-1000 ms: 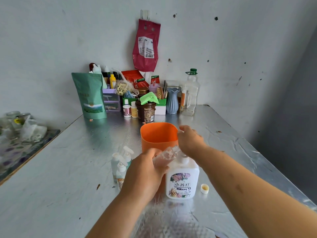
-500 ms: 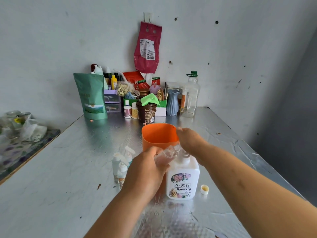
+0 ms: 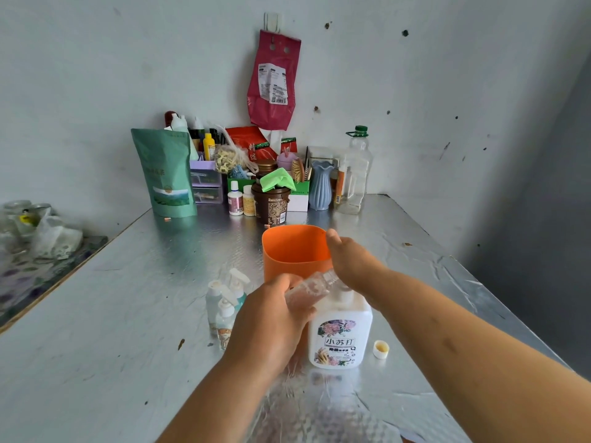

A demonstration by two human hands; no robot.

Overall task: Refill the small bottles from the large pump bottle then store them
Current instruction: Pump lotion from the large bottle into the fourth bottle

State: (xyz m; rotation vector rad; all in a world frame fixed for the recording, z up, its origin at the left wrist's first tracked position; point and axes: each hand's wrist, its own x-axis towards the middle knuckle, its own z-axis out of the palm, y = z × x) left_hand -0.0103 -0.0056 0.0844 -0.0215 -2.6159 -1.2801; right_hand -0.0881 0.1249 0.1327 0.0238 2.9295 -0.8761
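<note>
The left hand (image 3: 271, 321) wraps round a clear small bottle (image 3: 307, 290), tilted with its mouth at the pump of the white pump bottle (image 3: 340, 330) standing on the surface (image 3: 112, 298). A loose cap (image 3: 381, 349) lies just beside it. The right hand (image 3: 351, 266) covers the pump head, but I cannot tell whether its fingers curl. More small bottles (image 3: 225, 302) stand left, and an orange cup (image 3: 295, 251) stands behind.

One head-worn wide-angle view looks forward and down along the table (image 3: 112, 314) toward the far wall (image 3: 96, 75). The left hand (image 3: 268, 321) and right hand (image 3: 351, 263) sit close beneath it, mid-frame; forearms enter from the bottom edge.
</note>
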